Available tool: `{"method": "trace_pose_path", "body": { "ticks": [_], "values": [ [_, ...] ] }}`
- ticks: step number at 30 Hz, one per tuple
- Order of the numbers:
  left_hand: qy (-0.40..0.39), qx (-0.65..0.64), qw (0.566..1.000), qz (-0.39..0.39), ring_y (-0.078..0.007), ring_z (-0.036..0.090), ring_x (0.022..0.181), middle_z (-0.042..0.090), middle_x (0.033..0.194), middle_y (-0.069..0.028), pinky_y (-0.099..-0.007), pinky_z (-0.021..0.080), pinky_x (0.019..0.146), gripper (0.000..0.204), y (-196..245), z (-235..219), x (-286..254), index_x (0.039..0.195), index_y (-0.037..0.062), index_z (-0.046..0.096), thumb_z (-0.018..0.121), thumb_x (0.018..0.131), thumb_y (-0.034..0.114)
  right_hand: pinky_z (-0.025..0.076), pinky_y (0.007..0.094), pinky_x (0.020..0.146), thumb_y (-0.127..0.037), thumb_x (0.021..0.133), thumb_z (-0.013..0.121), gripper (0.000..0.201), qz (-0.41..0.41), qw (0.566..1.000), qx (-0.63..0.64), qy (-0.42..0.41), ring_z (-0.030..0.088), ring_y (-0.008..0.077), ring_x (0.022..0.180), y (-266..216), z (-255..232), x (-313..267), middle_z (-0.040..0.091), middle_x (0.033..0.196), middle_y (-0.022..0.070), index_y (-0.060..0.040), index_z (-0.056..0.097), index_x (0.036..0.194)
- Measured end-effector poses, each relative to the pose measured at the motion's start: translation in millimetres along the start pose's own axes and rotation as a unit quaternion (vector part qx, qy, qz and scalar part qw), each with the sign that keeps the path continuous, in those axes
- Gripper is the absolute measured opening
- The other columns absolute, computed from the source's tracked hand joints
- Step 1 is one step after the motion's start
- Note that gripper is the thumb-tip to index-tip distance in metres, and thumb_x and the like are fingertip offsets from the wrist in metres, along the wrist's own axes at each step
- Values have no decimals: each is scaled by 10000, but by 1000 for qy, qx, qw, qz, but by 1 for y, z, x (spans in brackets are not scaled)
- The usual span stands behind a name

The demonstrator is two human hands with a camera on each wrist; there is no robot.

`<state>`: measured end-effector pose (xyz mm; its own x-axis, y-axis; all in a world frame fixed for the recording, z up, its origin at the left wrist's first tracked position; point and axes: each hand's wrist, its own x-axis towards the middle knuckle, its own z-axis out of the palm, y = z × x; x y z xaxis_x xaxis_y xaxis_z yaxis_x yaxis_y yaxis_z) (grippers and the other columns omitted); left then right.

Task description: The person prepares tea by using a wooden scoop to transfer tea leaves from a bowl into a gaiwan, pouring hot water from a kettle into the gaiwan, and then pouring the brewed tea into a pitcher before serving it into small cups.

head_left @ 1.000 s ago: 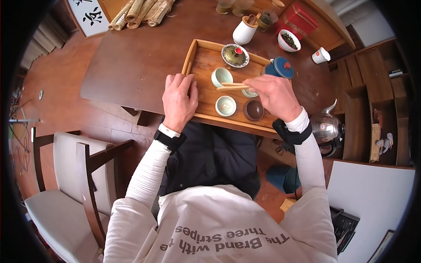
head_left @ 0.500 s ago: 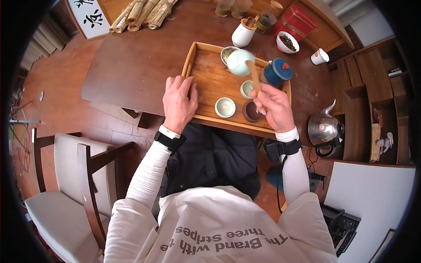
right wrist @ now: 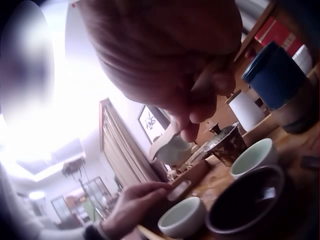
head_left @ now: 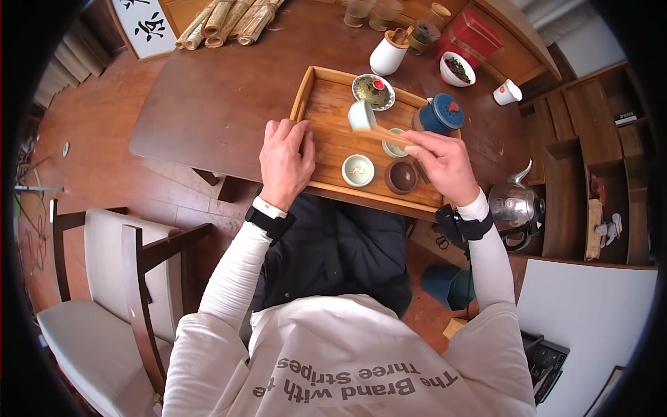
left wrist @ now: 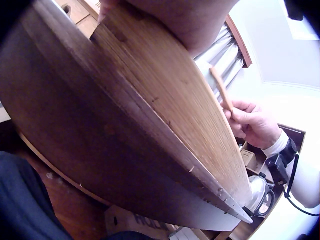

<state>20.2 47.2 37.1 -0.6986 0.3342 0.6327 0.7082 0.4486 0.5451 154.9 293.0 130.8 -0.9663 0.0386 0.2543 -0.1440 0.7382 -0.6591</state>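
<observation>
My right hand (head_left: 448,167) pinches wooden tongs (head_left: 384,135), their far end at a pale green cup (head_left: 360,115) that tilts over the tray (head_left: 301,90). In the right wrist view the cup (right wrist: 175,150) hangs from the tongs (right wrist: 163,142), off the wood. Beside it stand a patterned lidded bowl (head_left: 373,92) and another green cup (head_left: 395,142), partly behind the tongs. Nearer me are a green cup (head_left: 358,170) with a small mark inside and a dark brown cup (head_left: 401,178). My left hand (head_left: 286,161) rests on the tray's left front corner, fingers bent.
A blue lidded cup (head_left: 442,114) occupies the tray's right end. Behind the tray are a white holder (head_left: 388,57), a bowl of leaves (head_left: 457,69) and a red box (head_left: 474,37). A paper cup (head_left: 508,92) stands right; a steel kettle (head_left: 513,207) is beyond the tray.
The cup in the tongs has swung from over the lidded bowl toward me and left, uncovering that bowl. My right hand has turned, palm further down. The left hand has stayed put.
</observation>
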Motion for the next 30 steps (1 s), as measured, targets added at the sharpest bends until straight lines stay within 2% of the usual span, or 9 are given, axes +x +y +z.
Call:
{"method": "trace_pose_path", "body": {
  "ticks": [1, 2, 4, 5, 7, 10, 17, 25, 30],
  "values": [
    [-2, -1, 1000, -3, -321, 573, 855, 635, 900, -105, -419, 522, 743, 169, 0, 0, 0, 1023, 10, 708, 683, 858, 33, 548, 337, 736, -35, 904, 680, 261, -45, 995, -85, 9, 717, 280, 844, 5, 3, 2, 746, 983, 171, -63, 750, 1154],
    [-3, -1, 1000, -6, -321, 574, 856, 635, 900, -106, -419, 523, 744, 170, 1, -1, 0, 1023, 9, 709, 683, 856, 32, 548, 337, 736, -35, 904, 680, 261, -45, 995, -85, 9, 717, 280, 844, 9, 2, 4, 746, 983, 171, -63, 750, 1154],
    [-2, -2, 1000, -7, -322, 574, 856, 634, 899, -106, -420, 523, 743, 170, 1, 0, 0, 1021, 8, 709, 684, 855, 31, 542, 385, 710, -21, 829, 680, 266, -118, 961, -250, -28, 688, 302, 825, 6, -1, 11, 742, 929, 126, -47, 746, 1085],
    [-1, -3, 1000, -7, -322, 574, 856, 633, 899, -107, -420, 522, 741, 169, 0, 0, 0, 1020, 7, 709, 685, 854, 30, 542, 385, 710, -21, 829, 680, 266, -119, 961, -249, -29, 688, 302, 825, 5, -2, 16, 742, 929, 126, -47, 746, 1085],
    [0, -2, 1000, -6, -322, 574, 856, 632, 897, -107, -421, 522, 739, 169, -1, 1, 0, 1019, 7, 710, 685, 853, 31, 537, 393, 692, -29, 766, 679, 253, -166, 922, -342, -65, 672, 270, 813, 4, -4, 23, 707, 861, 83, -52, 730, 1013],
    [1, -2, 1000, -4, -322, 574, 857, 629, 895, -108, -421, 522, 736, 169, -1, 1, 0, 1017, 7, 710, 684, 853, 31, 547, 369, 705, -64, 763, 675, 224, -196, 899, -377, -102, 675, 246, 835, 3, -3, 30, 682, 844, 63, -63, 715, 983],
    [0, -3, 1000, -4, -323, 570, 849, 621, 889, -109, -423, 521, 728, 168, -2, 1, 0, 1016, 7, 709, 681, 851, 29, 546, 377, 689, -90, 798, 649, 181, -211, 879, -407, -134, 689, 252, 821, -15, -12, 38, 678, 840, 52, -105, 716, 966],
    [4, -6, 1000, 2, -321, 569, 848, 616, 886, -108, -421, 522, 717, 164, -1, 0, 0, 1016, 3, 706, 679, 857, 31, 529, 402, 699, -13, 769, 649, 273, -176, 931, -271, -169, 684, 308, 835, -34, -28, 19, 727, 926, 73, -95, 746, 1011],
    [4, -3, 1000, 3, -321, 569, 850, 617, 887, -108, -422, 521, 717, 161, -2, 0, 0, 1014, 4, 705, 680, 858, 34, 524, 403, 746, -8, 759, 653, 277, -175, 927, -270, -194, 686, 297, 849, -29, -26, 9, 735, 956, 68, -92, 753, 1003]
  ]
}}
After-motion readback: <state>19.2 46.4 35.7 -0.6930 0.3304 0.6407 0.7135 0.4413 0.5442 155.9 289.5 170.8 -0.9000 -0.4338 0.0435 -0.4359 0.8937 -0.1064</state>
